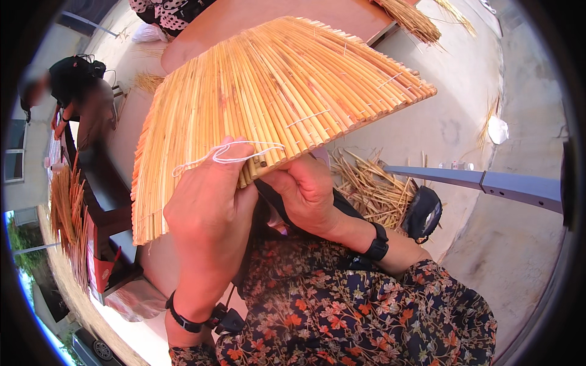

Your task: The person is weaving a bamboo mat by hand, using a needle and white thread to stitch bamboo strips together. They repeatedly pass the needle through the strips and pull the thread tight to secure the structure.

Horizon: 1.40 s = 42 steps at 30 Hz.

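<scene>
A stiff mat of straw-coloured reed stalks (250, 91), laid side by side and stitched with white thread, is held up tilted in front of me. My left hand (210, 204) is closed on its near edge, thumb on top, fingers hidden beneath. Over that thumb runs a loose loop of white string (229, 152), lying on the stalks. My right hand (305, 186) is pinched closed just under the same edge, right of the left hand. What its fingertips hold is hidden by the hand and the mat.
Loose cut stalks (372, 189) lie on the floor at right, beside a black bag-like item (422, 213) and a grey metal bar (476, 178). Beyond the mat stands a reddish-brown table (213, 39) with a stalk bundle (408, 19). Another person (76, 79) bends at left, near upright stalks (67, 213).
</scene>
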### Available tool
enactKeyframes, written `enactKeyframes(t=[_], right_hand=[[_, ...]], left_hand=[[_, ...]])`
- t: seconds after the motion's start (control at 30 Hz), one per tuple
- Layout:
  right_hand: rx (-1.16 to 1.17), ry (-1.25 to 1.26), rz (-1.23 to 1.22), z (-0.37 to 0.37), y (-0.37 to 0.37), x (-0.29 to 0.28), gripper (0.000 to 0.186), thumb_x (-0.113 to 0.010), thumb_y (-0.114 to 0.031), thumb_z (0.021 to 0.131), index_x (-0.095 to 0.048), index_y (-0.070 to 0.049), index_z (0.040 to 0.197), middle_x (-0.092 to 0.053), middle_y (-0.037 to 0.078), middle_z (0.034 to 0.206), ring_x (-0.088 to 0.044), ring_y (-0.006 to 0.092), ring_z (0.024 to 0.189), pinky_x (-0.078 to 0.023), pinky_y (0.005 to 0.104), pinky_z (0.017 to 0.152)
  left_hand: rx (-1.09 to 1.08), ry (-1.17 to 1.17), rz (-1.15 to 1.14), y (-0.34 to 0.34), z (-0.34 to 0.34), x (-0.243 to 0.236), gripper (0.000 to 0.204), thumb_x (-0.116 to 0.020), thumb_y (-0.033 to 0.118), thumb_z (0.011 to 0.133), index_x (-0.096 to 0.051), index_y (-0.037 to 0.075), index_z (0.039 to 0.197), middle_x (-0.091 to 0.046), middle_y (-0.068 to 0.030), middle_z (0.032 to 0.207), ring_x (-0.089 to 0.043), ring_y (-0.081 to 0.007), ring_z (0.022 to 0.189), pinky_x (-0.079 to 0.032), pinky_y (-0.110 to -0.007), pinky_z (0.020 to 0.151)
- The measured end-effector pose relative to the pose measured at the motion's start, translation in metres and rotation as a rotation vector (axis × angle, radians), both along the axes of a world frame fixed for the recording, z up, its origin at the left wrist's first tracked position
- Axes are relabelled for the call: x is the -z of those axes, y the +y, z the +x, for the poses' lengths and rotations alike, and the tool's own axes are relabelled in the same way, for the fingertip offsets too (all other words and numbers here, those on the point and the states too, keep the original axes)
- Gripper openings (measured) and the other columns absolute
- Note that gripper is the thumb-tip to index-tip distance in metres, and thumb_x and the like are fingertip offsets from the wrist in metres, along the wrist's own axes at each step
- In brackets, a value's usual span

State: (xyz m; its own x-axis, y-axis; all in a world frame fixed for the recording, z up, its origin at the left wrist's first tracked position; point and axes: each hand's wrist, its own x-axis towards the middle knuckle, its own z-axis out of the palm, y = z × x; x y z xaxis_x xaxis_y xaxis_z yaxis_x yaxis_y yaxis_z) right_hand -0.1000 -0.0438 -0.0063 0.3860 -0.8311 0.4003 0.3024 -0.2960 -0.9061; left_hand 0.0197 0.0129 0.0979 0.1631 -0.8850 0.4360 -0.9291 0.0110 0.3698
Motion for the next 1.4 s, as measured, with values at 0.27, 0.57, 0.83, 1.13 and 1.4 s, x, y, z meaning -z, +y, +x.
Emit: enactKeyframes(t=[0.27, 0.57, 0.83, 1.13, 1.4], right_hand=[[-0.212, 0.203, 0.008, 0.026, 0.037, 0.045, 0.01, -0.07, -0.004, 0.087, -0.063, -0.002, 0.094, -0.063, 0.012, 0.088, -0.063, 0.0334, 0.084, -0.051, 0.0398, 0.075], [0.097, 0.003, 0.186, -0.059, -0.008, 0.018, 0.006, -0.062, -0.005, 0.097, -0.061, 0.001, 0.096, -0.07, 0.013, 0.101, -0.068, 0.021, 0.094, -0.053, 0.0317, 0.086], [0.164, -0.486, 0.622, -0.092, -0.023, 0.021, 0.012, -0.058, -0.013, 0.102, -0.059, -0.001, 0.104, -0.067, 0.014, 0.104, -0.07, 0.0223, 0.087, -0.064, 0.0385, 0.075], [-0.273, -1.312, 1.341, -0.099, -0.049, 0.031, 0.018, -0.054, -0.019, 0.105, -0.059, -0.003, 0.101, -0.069, 0.007, 0.101, -0.071, 0.0163, 0.086, -0.063, 0.0286, 0.07], [-0.465, -1.304, 1.193, -0.093, -0.042, -0.007, 0.016, -0.057, -0.022, 0.104, -0.053, -0.008, 0.099, -0.059, 0.002, 0.081, -0.061, 0.0123, 0.064, -0.061, 0.0297, 0.058]], left_hand=[[0.025, -0.07, -0.137, -0.017, -0.002, -0.019, 0.042, -0.075, -0.009, 0.068, -0.071, 0.006, 0.107, -0.074, -0.0134, 0.101, -0.073, -0.0282, 0.087, -0.056, -0.035, 0.075], [0.004, -0.042, -0.045, -0.01, 0.008, -0.011, 0.037, -0.072, -0.014, 0.074, -0.073, 0.002, 0.108, -0.075, -0.0108, 0.098, -0.072, -0.0172, 0.089, -0.056, -0.028, 0.082], [-0.057, -0.028, 0.017, -0.004, 0.009, 0.008, 0.04, -0.072, -0.013, 0.074, -0.071, 0.002, 0.111, -0.073, -0.0111, 0.1, -0.072, -0.0179, 0.09, -0.055, -0.028, 0.082], [0.002, -0.059, 0.03, -0.003, -0.003, 0.037, 0.052, -0.076, -0.01, 0.067, -0.076, 0.013, 0.114, -0.07, -0.0061, 0.105, -0.07, -0.0221, 0.093, -0.056, -0.032, 0.08], [0.015, -0.106, 0.056, -0.008, -0.004, 0.037, 0.051, -0.07, -0.013, 0.073, -0.073, 0.009, 0.118, -0.068, -0.0101, 0.105, -0.069, -0.0241, 0.094, -0.054, -0.033, 0.082]])
